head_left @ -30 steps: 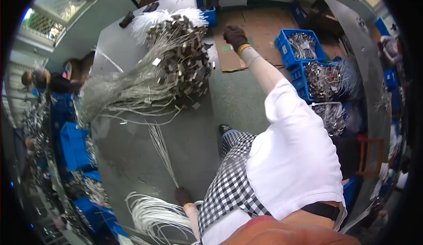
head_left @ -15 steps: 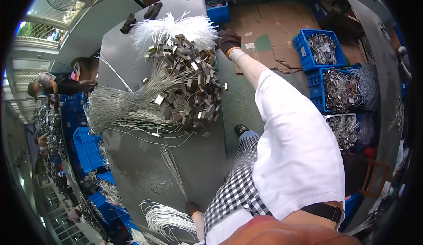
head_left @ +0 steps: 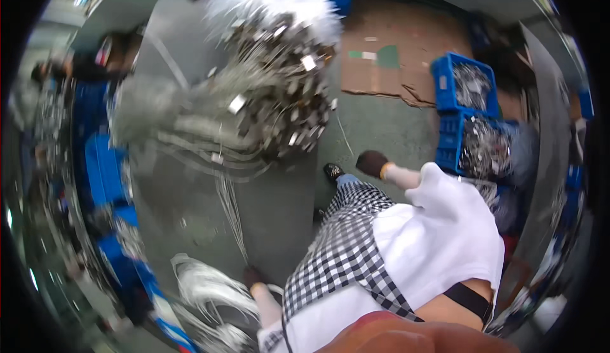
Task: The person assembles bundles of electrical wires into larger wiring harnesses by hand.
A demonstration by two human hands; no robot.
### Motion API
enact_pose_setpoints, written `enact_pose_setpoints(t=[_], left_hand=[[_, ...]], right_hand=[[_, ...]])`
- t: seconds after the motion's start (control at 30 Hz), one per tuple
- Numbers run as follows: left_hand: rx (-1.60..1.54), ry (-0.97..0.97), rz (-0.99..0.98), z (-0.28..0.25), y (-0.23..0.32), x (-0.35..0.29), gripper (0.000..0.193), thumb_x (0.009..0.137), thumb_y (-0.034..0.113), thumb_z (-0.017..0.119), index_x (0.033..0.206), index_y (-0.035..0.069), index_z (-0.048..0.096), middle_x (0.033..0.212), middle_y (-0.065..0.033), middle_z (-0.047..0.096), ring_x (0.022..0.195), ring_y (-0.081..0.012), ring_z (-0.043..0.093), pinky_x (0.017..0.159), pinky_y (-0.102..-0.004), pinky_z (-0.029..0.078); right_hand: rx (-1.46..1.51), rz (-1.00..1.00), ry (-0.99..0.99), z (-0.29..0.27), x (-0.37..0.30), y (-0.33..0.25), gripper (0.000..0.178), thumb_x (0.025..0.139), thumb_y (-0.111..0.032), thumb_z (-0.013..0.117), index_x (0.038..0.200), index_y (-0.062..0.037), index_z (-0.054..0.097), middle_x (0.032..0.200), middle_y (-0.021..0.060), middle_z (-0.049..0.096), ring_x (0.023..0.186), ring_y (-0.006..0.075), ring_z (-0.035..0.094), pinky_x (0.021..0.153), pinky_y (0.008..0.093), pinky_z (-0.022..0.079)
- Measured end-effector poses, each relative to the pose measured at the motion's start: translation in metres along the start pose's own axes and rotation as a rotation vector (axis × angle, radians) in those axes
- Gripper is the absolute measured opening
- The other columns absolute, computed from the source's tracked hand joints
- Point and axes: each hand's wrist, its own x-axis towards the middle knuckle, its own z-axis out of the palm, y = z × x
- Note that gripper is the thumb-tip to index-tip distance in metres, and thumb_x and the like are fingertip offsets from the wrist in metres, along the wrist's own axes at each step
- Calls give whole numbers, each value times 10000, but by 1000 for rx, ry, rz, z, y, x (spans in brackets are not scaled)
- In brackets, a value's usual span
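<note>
L hand [head_left: 253, 278] in dark-brown knit glove, fingers curled round near end of a thin, straight bundle of silver-grey wires [head_left: 233, 221]; bundle runs fwd from those fingers over the flat grey tabletop [head_left: 190, 203], far end nr the heap. R hand [head_left: 372, 163], same dark-brown glove w/ yellow cuff edge, is off the table's right side, above the green-grey floor [head_left: 381, 130]; fingers look bent, but can't tell if they grip. One thin whitish wire strand [head_left: 344, 130] slants fwd-left from R fingertips; blur hides whether it's touching. Big tangled heap of silver-grey wires w/ rectangular metal ends [head_left: 286, 99] lies well fwd of L fingers, fwd-left of R fingers. Loose coil of glossy white cable [head_left: 206, 283] just beside L fingers, to their left. Right of R fingers & a bit fwd: two blue plastic crates [head_left: 447, 86] full of silvery wire parts. Flat brown cardboard sheet [head_left: 422, 45] on floor, well fwd of R fingers.
</note>
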Motion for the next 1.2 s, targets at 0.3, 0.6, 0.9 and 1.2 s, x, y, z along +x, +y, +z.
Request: enact_pose_setpoints(t=[0.3,0.6,0.9,1.2], left_hand=[[-290,1,-87,-35,34,8,345,1003,326,416,1072,75,643,1083,-209,659,1015,-428,631,861,-519,510],[-541,179,200,3,-16,2,301,987,304,445,1110,94,622,1077,-203,661,998,-420,626,846,-511,494],[-1125,5,465,7,-35,10,455,939,457,529,1152,72,646,1066,-211,670,1000,-381,642,883,-448,494],[-1416,-85,100,-35,-40,-4,488,966,501,487,995,60,694,729,-70,612,667,-181,566,685,-335,462]], right_hand=[[798,-952,497,-66,4,-364,229,766,-76,741,986,-34,694,1153,166,642,999,308,643,838,381,520],[-460,-1395,-213,158,4,-461,348,724,-145,618,1038,-24,709,1305,127,586,1279,272,496,1105,413,368],[-673,-1374,-321,163,-15,-459,337,743,-158,628,1023,5,721,1376,153,532,1319,318,447,1117,449,343],[-408,-1109,-450,165,-27,-415,395,801,-142,589,1163,13,619,1221,174,617,1083,351,594,978,418,462]])
